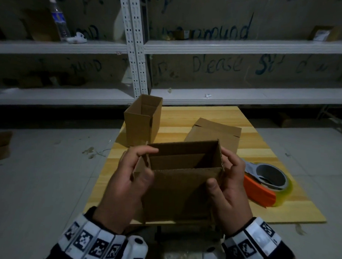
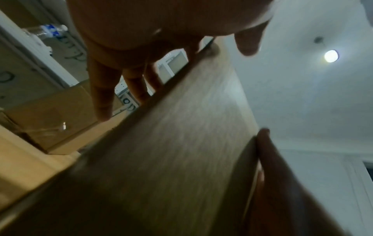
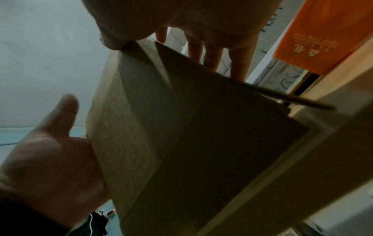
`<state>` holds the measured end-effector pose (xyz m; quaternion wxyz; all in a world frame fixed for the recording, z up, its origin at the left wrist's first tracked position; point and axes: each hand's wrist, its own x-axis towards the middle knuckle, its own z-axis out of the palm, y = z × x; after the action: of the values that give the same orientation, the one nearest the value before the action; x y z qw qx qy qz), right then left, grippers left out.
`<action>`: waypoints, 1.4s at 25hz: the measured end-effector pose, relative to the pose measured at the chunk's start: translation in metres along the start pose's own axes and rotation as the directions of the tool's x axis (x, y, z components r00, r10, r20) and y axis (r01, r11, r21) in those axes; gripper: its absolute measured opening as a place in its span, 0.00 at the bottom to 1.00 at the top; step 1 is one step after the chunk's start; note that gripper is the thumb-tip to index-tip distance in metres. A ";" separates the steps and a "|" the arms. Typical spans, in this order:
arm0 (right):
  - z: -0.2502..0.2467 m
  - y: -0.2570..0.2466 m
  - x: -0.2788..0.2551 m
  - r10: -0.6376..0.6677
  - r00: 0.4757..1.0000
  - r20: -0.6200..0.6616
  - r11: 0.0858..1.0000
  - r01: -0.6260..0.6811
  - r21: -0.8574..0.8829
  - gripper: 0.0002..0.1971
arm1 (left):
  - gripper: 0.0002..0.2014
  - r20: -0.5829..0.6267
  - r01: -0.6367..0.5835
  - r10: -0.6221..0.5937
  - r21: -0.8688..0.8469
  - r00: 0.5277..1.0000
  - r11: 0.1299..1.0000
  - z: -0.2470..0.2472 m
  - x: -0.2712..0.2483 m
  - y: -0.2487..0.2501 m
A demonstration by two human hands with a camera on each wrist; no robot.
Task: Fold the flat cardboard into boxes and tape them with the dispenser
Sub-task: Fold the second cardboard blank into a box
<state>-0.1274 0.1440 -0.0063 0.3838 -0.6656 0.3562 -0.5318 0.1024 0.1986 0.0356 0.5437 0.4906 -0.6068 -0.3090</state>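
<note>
Wooden table [image 1: 221, 114] near shelving: one erected box [image 1: 142, 121] standing at back, flat cardboard [image 1: 215, 134] waiting, dispenser [image 1: 265, 184] untouched at right, second box [image 1: 181, 188] squared open, clamped between left hand [image 1: 124, 184] and right hand [image 1: 228, 186], untaped.

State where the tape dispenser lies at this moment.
In the head view, the tape dispenser lies on the table, near its right edge, just right of the right hand holding the box.

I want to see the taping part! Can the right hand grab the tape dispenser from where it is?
Probably yes, once it lets go. The dispenser lies on the table just beside the right hand with nothing between them, but that hand is busy holding the box.
</note>
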 end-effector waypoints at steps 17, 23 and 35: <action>0.001 -0.005 -0.006 -0.115 0.988 0.106 0.949 0.141 -0.283 0.33 | 0.30 0.195 0.173 -0.163 -0.036 0.967 0.984 -0.008 0.009 0.022; 0.000 -0.016 0.000 -0.060 0.996 0.061 0.971 0.073 -0.229 0.36 | 0.22 0.170 0.303 -0.257 -0.366 0.951 0.880 0.007 0.006 0.023; 0.007 -0.017 -0.001 0.183 0.983 -0.020 0.983 -0.183 0.014 0.18 | 0.09 -0.062 0.333 -0.436 -0.552 0.898 0.764 0.026 0.008 -0.002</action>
<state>-0.1195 0.1540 0.0074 0.4312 -0.6221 0.4166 -0.5035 0.0781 0.1865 0.0312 0.6363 0.4627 -0.3304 -0.5214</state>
